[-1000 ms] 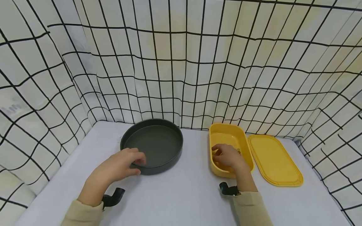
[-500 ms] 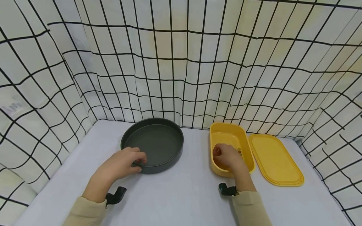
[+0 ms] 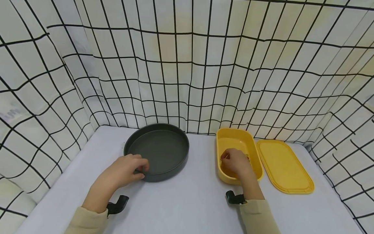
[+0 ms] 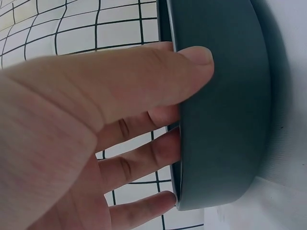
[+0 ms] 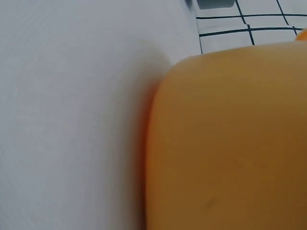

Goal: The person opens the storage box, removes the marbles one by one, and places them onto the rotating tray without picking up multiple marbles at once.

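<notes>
**Left hand (image 3: 127, 169) grips the rim of a round, dark grey-green pan (image 3: 160, 149); right hand (image 3: 236, 161) is down inside a deep yellow plastic container (image 3: 233, 139) with rounded corners**

We see the pan on the left half of a white-covered desk (image 3: 198, 204), upright and towards the back. The left hand holds its near left edge: from the left wrist view we make out the thumb laid against the smooth outer wall while the other fingers reach over the rim to the inner side, leaving little gap between thumb and fingers beyond the wall itself.

On the right half of the desk, well apart from the pan, stands the container. The right hand is lowered into its near part with the fingers bent downwards; the fingertips are hidden from us, so we cannot tell whether they hold anything. Just right of this hand, inside the container, we notice a few small greenish and reddish pieces (image 3: 247, 157), too small for us to identify. The right wrist view gives us mostly the container's blurred outer wall.

Just beside the container, on its right, a flat yellow lid (image 3: 285, 166) with a raised border lies on the desk. Behind everything we find a white backdrop with a black grid (image 3: 181, 73). Both arms wear beige sleeves (image 3: 258, 214).
</notes>
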`<action>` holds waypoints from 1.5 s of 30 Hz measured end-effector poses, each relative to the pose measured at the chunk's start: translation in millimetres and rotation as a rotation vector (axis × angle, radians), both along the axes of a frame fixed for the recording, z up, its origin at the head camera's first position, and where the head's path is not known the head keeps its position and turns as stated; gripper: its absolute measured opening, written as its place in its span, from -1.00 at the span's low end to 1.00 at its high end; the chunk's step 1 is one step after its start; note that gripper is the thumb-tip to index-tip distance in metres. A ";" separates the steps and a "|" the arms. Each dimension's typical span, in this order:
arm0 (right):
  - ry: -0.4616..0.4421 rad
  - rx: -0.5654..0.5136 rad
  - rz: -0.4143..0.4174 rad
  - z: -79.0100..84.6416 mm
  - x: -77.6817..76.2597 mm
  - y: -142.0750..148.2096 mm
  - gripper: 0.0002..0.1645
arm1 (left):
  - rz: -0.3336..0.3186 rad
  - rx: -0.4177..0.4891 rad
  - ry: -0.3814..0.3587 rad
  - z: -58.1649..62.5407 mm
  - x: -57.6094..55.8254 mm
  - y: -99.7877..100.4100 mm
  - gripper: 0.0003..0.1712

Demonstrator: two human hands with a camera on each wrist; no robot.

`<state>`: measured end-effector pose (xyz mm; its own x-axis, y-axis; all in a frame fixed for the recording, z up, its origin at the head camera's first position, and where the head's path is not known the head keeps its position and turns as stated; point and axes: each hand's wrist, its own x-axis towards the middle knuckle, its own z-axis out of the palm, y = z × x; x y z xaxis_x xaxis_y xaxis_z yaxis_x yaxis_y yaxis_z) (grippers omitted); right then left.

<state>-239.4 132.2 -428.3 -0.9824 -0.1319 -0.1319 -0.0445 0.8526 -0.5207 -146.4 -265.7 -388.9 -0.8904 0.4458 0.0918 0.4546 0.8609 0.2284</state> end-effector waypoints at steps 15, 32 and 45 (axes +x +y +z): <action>0.115 -0.511 -0.088 15.9 -2.3 -5.1 -0.73 | -0.001 0.038 0.002 -2.0 5.2 -2.7 -0.71; -0.126 -1.017 0.006 25.4 9.4 -40.7 -0.73 | -0.012 0.050 -0.015 -3.2 4.3 -1.3 -0.71; -0.223 -1.055 0.101 22.6 18.3 -79.2 -0.76 | -0.013 0.036 -0.029 1.7 0.8 0.6 -0.73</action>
<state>-221.2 52.9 -405.8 -0.9286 -0.3627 -0.0789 0.0972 -0.0322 -0.9947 -145.6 -265.2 -387.3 -0.8869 0.4545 0.0822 0.4587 0.8458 0.2725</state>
